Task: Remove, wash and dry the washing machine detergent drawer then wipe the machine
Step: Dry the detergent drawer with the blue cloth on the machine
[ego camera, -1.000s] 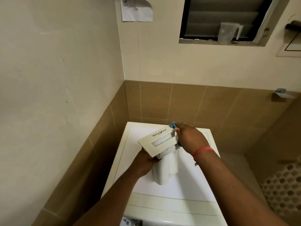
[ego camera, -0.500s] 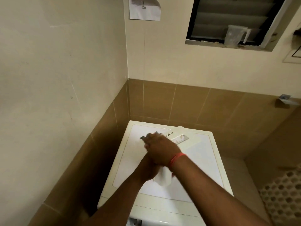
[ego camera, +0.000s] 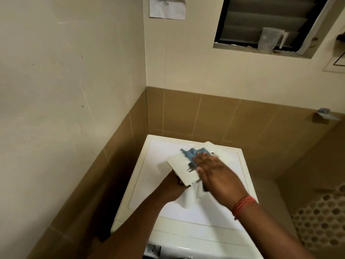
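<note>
Gripping the detergent drawer (ego camera: 182,170) in left hand (ego camera: 174,186), right hand (ego camera: 214,171) flat, pressing blue cloth (ego camera: 192,153) on it

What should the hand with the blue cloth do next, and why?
Probably slide the blue cloth on across the drawer's front panel toward its bare near end. The right hand presses the cloth flat on the far part of the panel, while the left hand grips the drawer from below, above the washing machine. The near part looks not yet covered.
</note>
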### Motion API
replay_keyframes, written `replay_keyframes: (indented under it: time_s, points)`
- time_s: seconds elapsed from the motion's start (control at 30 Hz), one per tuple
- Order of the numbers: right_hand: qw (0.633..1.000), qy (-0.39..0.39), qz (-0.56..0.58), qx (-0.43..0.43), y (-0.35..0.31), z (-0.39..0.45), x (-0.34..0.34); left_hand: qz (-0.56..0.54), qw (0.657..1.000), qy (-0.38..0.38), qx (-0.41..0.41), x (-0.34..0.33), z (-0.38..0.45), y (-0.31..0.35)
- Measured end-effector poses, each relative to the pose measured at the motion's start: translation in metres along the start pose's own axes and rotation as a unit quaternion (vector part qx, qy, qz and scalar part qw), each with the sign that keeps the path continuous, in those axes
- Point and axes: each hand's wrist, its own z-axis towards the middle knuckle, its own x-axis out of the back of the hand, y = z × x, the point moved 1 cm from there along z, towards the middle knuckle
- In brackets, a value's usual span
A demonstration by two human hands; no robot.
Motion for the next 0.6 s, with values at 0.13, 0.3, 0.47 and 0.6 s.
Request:
replay_keyframes:
  time_s: [0.13, 0.3, 0.47, 0.6]
  points:
    - [0.996, 0.013, 0.005, -0.088, 0.052, 0.009, 0.013, 0.026, 0.999, 0.002, -0.022, 0.003, -0.004, 0.007]
    - [0.989, -0.027, 0.013, -0.142, 0.065, 0.054, 0.004, -0.006, 1.0, 0.022, -0.012, 0.004, -0.004, 0.005]
    - [0.991, -0.106, -0.034, -0.07, 0.032, 0.089, -0.006, -0.022, 0.999, 0.044, 0.004, 0.005, -0.005, 0.0]
    - [0.985, -0.142, -0.056, 0.079, -0.025, 0.081, -0.024, 0.079, 0.995, 0.037, -0.05, -0.005, -0.008, 0.0]
